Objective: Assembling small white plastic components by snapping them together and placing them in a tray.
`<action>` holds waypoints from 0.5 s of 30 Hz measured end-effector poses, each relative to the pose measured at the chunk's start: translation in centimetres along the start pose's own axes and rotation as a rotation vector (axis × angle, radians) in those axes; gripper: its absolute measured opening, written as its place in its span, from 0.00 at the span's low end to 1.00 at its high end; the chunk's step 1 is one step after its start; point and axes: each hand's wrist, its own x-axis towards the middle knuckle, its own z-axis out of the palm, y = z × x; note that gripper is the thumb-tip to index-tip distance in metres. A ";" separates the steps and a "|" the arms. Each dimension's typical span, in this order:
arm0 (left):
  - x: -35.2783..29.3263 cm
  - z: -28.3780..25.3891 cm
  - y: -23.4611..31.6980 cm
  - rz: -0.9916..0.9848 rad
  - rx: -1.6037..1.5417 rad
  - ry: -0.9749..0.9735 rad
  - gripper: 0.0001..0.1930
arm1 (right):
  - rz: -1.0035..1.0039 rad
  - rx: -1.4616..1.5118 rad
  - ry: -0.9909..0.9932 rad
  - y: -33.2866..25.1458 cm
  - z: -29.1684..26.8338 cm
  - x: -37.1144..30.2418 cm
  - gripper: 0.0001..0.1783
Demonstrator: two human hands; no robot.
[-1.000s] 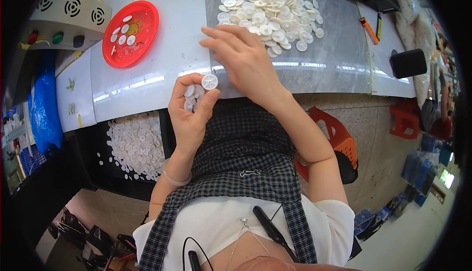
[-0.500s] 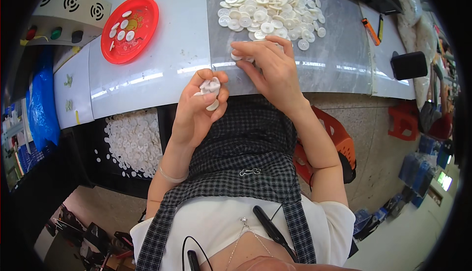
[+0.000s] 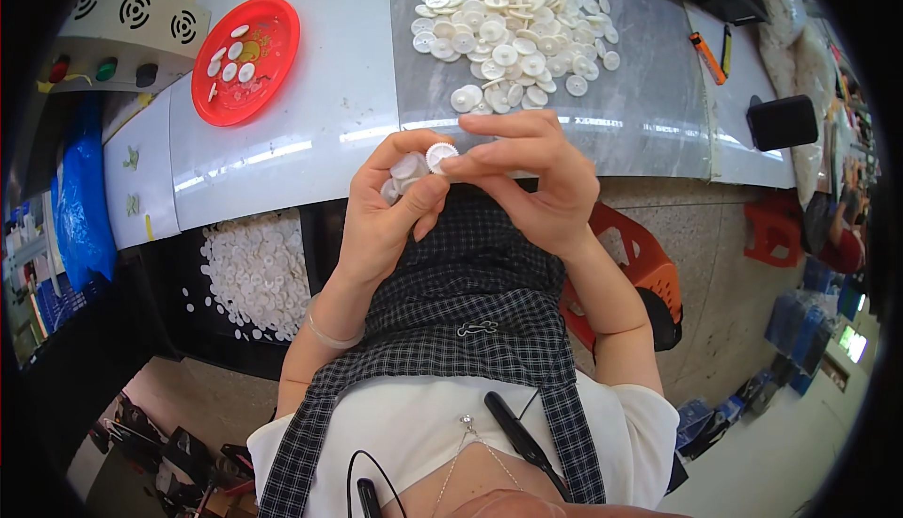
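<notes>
My left hand [image 3: 374, 222] is closed around several small white plastic gears [image 3: 405, 172], their discs bunched between fingers and thumb. A single toothed white gear [image 3: 440, 155] stands out at the top of that bunch. My right hand [image 3: 544, 184] pinches this gear at its right edge with thumb and fingertips, so the two hands meet over the table's front edge. Beyond them, a loose pile of white gears [image 3: 515, 29] is spread over the grey tabletop [image 3: 621, 142].
A red plate [image 3: 277, 81] with a few white pieces lies left, beside a machine [image 3: 141, 24] with buttons. Below the table, a black tray [image 3: 179, 316] holds many white pieces. An orange-handled tool [image 3: 706, 57] and a black box [image 3: 784, 124] lie right; an orange stool [image 3: 649, 264] stands below.
My right hand has come from the pile's near edge down toward my left hand, bringing a gear to the bunch. Several gears now lie nearer at the pile's front. My left fingers have turned and shifted.
</notes>
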 end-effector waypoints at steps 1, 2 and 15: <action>-0.1 -0.4 -0.1 0.007 -0.023 -0.047 0.16 | 0.120 0.095 0.055 0.1 0.0 -0.3 0.18; -0.1 -0.6 -0.2 0.014 -0.046 -0.095 0.15 | 0.239 0.191 0.110 0.1 0.0 -0.5 0.17; -0.3 -1.1 -0.6 0.017 -0.153 -0.166 0.16 | 0.133 -0.471 -0.068 1.7 -1.2 -1.3 0.10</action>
